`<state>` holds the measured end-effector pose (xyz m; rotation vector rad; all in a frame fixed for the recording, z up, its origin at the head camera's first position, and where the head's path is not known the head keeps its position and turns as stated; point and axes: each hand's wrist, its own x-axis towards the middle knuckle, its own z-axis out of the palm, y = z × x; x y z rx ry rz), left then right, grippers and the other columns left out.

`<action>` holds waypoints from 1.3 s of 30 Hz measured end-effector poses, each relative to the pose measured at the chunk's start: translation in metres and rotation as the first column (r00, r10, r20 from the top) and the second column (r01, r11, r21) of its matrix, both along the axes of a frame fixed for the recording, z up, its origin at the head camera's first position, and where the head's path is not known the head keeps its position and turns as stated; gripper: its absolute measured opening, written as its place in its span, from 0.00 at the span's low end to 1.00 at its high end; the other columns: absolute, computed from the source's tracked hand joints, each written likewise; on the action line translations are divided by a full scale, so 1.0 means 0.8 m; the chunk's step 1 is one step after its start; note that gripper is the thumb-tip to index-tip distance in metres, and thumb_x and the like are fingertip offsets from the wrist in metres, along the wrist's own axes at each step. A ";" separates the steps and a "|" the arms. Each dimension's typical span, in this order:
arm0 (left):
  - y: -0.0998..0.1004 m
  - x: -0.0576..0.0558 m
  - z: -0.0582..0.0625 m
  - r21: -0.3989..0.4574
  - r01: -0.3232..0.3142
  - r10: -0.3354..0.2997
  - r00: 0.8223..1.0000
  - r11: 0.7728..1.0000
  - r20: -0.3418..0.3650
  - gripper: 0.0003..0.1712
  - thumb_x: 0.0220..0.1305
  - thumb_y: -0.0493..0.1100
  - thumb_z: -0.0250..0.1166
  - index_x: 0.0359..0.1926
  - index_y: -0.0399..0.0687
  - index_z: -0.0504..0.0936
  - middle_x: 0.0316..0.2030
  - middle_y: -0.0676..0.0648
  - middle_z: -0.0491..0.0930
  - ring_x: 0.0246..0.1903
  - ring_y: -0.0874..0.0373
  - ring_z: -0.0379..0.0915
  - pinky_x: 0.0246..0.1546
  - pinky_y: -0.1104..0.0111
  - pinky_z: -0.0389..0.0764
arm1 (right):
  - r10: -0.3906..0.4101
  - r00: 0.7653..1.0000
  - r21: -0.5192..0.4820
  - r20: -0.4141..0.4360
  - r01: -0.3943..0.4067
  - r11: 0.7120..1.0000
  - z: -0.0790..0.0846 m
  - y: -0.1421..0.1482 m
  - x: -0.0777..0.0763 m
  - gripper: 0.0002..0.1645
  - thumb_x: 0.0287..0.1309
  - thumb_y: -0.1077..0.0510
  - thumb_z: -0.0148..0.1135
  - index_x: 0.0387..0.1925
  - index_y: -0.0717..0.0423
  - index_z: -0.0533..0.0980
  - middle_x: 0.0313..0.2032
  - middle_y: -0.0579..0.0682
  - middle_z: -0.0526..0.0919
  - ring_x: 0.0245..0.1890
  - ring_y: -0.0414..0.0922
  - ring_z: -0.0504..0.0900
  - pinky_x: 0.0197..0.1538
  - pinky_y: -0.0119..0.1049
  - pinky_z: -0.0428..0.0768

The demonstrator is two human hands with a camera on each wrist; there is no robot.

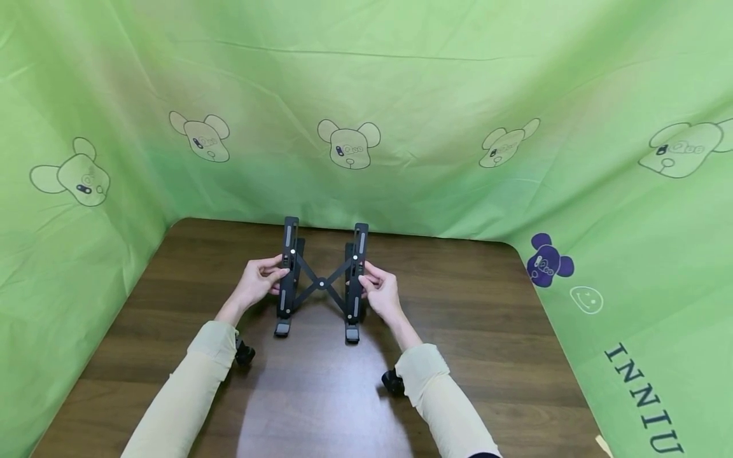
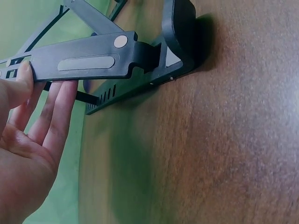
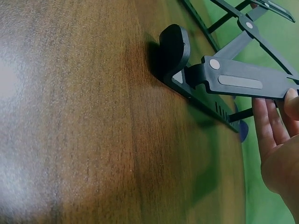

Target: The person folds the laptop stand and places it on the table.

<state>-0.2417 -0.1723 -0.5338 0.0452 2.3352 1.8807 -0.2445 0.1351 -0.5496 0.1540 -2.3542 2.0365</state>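
A black folding laptop stand [image 1: 322, 284] stands unfolded on the table, its two side rails joined by an X-shaped brace. Pale grip strips run along the rails, and upturned lips face the person at the near ends. My left hand [image 1: 260, 281] pinches the left rail at its outer side, thumb on top and fingers underneath, as the left wrist view shows at the rail [image 2: 88, 60]. On the opposite side my right hand [image 1: 382, 292] pinches the right rail [image 3: 247, 81] the same way. Some fingertips are hidden beneath the rails.
The brown wooden table [image 1: 487, 318] has a green curtain [image 1: 349, 76] with bear-head drawings behind it and along both sides. A dark wrist device [image 1: 244, 353] sits under the left cuff, another [image 1: 392, 381] under the right.
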 end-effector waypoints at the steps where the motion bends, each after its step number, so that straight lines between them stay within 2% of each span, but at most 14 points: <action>1: 0.001 0.001 0.000 0.002 0.001 -0.001 1.000 1.000 -0.002 0.31 0.81 0.31 0.62 0.79 0.30 0.66 0.56 0.22 0.86 0.26 0.68 0.84 0.30 0.73 0.90 | -0.001 1.000 0.001 -0.001 0.001 1.000 0.000 0.000 0.000 0.29 0.73 0.77 0.59 0.72 0.76 0.71 0.48 0.81 0.86 0.21 0.26 0.84 0.30 0.22 0.85; 9: 0.006 0.002 0.003 0.024 0.001 -0.001 1.000 1.000 -0.008 0.31 0.80 0.31 0.62 0.79 0.29 0.67 0.56 0.20 0.84 0.26 0.68 0.84 0.30 0.72 0.91 | 0.000 1.000 0.003 -0.004 0.000 1.000 0.004 0.000 0.000 0.28 0.74 0.76 0.60 0.73 0.74 0.73 0.47 0.80 0.87 0.22 0.27 0.84 0.30 0.24 0.87; 17: 0.007 0.001 0.001 0.020 0.000 0.000 1.000 1.000 -0.003 0.32 0.81 0.31 0.62 0.79 0.30 0.67 0.56 0.22 0.85 0.26 0.67 0.85 0.30 0.72 0.91 | -0.007 1.000 0.036 -0.012 0.007 0.999 0.006 0.003 -0.001 0.28 0.73 0.76 0.60 0.72 0.74 0.73 0.46 0.79 0.88 0.22 0.28 0.83 0.32 0.32 0.91; 24: 0.006 0.003 -0.002 -0.027 0.000 0.001 1.000 1.000 0.019 0.32 0.81 0.32 0.62 0.80 0.32 0.67 0.57 0.22 0.85 0.26 0.65 0.86 0.31 0.70 0.92 | 0.011 1.000 0.031 0.023 -0.012 0.999 0.002 0.004 0.002 0.29 0.73 0.75 0.61 0.73 0.71 0.73 0.47 0.79 0.87 0.22 0.30 0.84 0.32 0.28 0.90; 32: 0.010 0.001 0.001 -0.018 0.003 -0.003 1.000 1.000 0.022 0.32 0.81 0.33 0.63 0.80 0.32 0.67 0.58 0.22 0.84 0.26 0.66 0.87 0.32 0.68 0.93 | 0.006 1.000 0.033 0.024 -0.007 0.999 0.004 0.004 0.001 0.29 0.74 0.75 0.61 0.73 0.71 0.73 0.48 0.78 0.88 0.23 0.29 0.84 0.32 0.29 0.90; 39: 0.012 -0.001 0.001 -0.008 0.008 -0.008 1.000 1.000 0.025 0.32 0.81 0.33 0.63 0.80 0.32 0.66 0.58 0.23 0.84 0.27 0.65 0.87 0.32 0.69 0.93 | 0.001 1.000 0.043 0.025 -0.002 0.999 0.005 0.003 -0.002 0.28 0.74 0.75 0.61 0.73 0.72 0.73 0.48 0.77 0.88 0.23 0.30 0.85 0.35 0.39 0.94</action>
